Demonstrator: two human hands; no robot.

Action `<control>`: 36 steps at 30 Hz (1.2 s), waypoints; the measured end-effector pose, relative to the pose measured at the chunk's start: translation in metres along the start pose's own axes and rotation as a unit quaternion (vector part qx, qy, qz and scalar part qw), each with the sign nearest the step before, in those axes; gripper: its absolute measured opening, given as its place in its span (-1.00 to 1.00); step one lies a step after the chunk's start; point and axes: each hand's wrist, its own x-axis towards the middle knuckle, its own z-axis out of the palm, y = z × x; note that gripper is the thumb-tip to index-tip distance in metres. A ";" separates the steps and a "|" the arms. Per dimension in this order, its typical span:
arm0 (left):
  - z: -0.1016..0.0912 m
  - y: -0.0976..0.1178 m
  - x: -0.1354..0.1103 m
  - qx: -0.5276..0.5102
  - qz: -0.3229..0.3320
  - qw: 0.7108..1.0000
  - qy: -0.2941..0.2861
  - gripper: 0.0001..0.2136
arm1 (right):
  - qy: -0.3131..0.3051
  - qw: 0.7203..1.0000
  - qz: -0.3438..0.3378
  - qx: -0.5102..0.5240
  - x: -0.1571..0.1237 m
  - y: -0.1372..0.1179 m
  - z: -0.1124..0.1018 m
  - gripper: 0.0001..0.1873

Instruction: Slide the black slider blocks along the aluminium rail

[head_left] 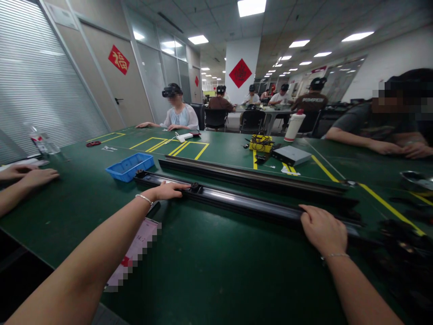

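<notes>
A long black metal rail lies across the green table in front of me. My left hand rests on its left part, fingers stretched toward a small black slider block on the rail. My right hand is curled over the rail's right part, gripping it. A second long black rail lies parallel just behind the first.
A blue plastic tray sits by the rail's left end. Behind are a yellow box, a grey flat box, and a white bottle. Other people sit around the table; someone's hands rest at left. Dark parts lie at right.
</notes>
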 end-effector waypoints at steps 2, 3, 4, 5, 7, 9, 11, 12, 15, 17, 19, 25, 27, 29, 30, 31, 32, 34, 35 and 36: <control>-0.001 0.001 0.000 0.004 0.001 1.000 -0.002 -0.45 | 0.001 1.000 0.002 -0.001 0.000 0.000 0.000 -0.53; -0.001 0.002 0.000 0.006 0.002 1.000 -0.002 -0.45 | 0.002 1.000 0.002 -0.001 0.000 0.000 0.001 -0.53; -0.001 0.003 0.001 0.008 0.004 1.000 -0.002 -0.45 | 0.003 1.000 0.002 -0.001 -0.001 -0.001 0.001 -0.54; -0.001 0.004 0.001 0.009 0.007 1.000 -0.002 -0.45 | 0.006 1.000 0.003 0.000 -0.001 -0.001 0.001 -0.54; 0.001 0.008 0.002 0.013 0.016 1.000 -0.001 -0.45 | 0.010 1.000 0.003 0.001 -0.001 -0.001 0.001 -0.54; 0.004 0.014 0.003 0.017 0.028 0.999 -0.002 -0.45 | 0.008 1.000 0.003 0.000 -0.001 -0.001 0.000 -0.54; 0.006 0.021 0.004 0.022 0.038 0.999 -0.004 -0.44 | 0.002 1.000 0.000 -0.003 -0.001 -0.001 -0.001 -0.53; 0.007 0.024 0.005 0.025 0.041 0.999 -0.005 -0.44 | 0.000 1.000 -0.001 -0.004 -0.001 -0.001 -0.001 -0.53; 0.009 0.028 0.005 0.031 0.044 0.999 -0.003 -0.44 | -0.002 1.000 -0.001 -0.007 -0.001 -0.001 -0.001 -0.52; 0.010 0.027 0.005 0.032 0.048 0.998 0.003 -0.44 | 0.002 1.000 0.001 -0.007 -0.002 -0.002 -0.001 -0.53; 0.012 0.026 0.005 0.036 0.052 0.998 0.013 -0.44 | 0.008 1.000 0.002 -0.005 -0.002 -0.003 -0.001 -0.54; 0.034 0.036 0.004 0.054 0.058 0.993 0.092 -0.40 | 0.017 1.000 0.003 -0.003 -0.003 -0.005 -0.001 -0.55; 0.044 0.046 0.005 0.055 0.051 0.989 0.130 -0.43 | 0.016 1.000 0.003 -0.004 -0.003 -0.004 -0.001 -0.54; 0.055 0.056 0.006 0.051 0.036 0.985 0.163 -0.48 | 0.014 1.000 0.001 -0.005 -0.003 -0.004 -0.001 -0.54; 0.060 0.062 0.007 0.048 0.029 0.982 0.179 -0.51 | 0.012 1.000 0.000 -0.006 -0.003 -0.004 -0.001 -0.54; 0.065 0.067 0.007 0.045 0.023 0.979 0.197 -0.53 | 0.010 1.000 -0.001 -0.007 -0.003 -0.004 -0.002 -0.54; 0.069 0.072 0.008 0.042 0.009 0.974 0.220 -0.55 | 0.007 1.000 -0.001 -0.008 -0.002 -0.003 -0.002 -0.53; 0.076 0.080 0.008 0.035 -0.018 0.963 0.267 -0.56 | 0.000 1.000 -0.001 -0.011 -0.002 -0.003 -0.002 -0.52; 0.079 0.083 0.009 0.033 -0.027 0.957 0.286 -0.56 | -0.003 1.000 -0.001 -0.012 -0.002 -0.002 -0.002 -0.52; 0.081 0.085 0.009 0.032 -0.033 0.954 0.296 -0.56 | -0.005 1.000 0.000 -0.013 -0.002 -0.002 -0.002 -0.52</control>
